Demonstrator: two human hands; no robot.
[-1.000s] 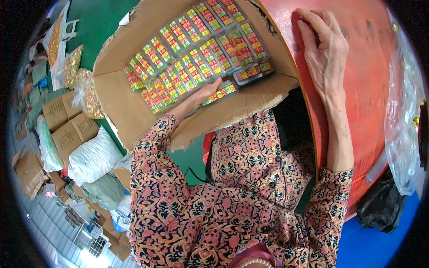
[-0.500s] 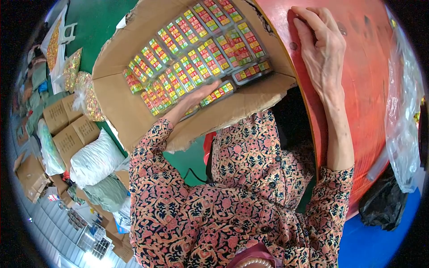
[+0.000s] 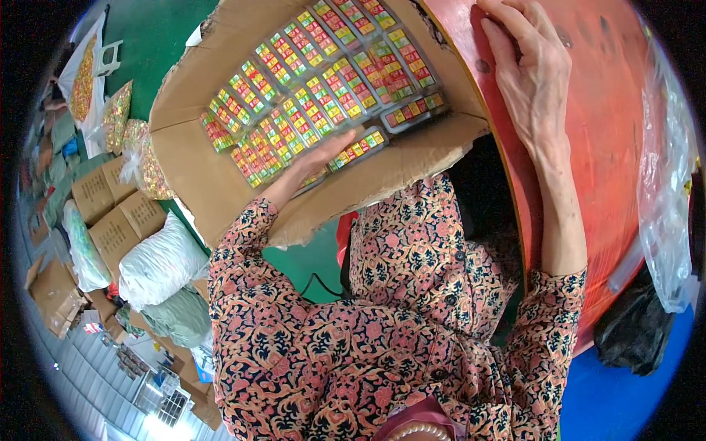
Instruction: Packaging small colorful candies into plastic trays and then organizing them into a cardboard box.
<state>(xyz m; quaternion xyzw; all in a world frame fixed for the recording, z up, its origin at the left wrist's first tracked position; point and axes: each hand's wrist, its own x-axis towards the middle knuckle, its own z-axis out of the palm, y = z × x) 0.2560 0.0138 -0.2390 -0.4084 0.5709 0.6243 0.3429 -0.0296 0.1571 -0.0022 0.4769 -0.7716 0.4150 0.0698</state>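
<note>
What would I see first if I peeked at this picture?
Probably the big cardboard box at the top, packed with rows of bright, colourful little packs. The left hand lies flat on them, while the right hand presses on a big red round surface beside the box.

I see my left hand (image 3: pixel 323 158) lying flat on the rows of small colourful packs (image 3: pixel 309 103) inside an open cardboard box (image 3: pixel 191 158). My right hand (image 3: pixel 533 81) presses on a red surface (image 3: pixel 610 110), possibly a drum.
</note>
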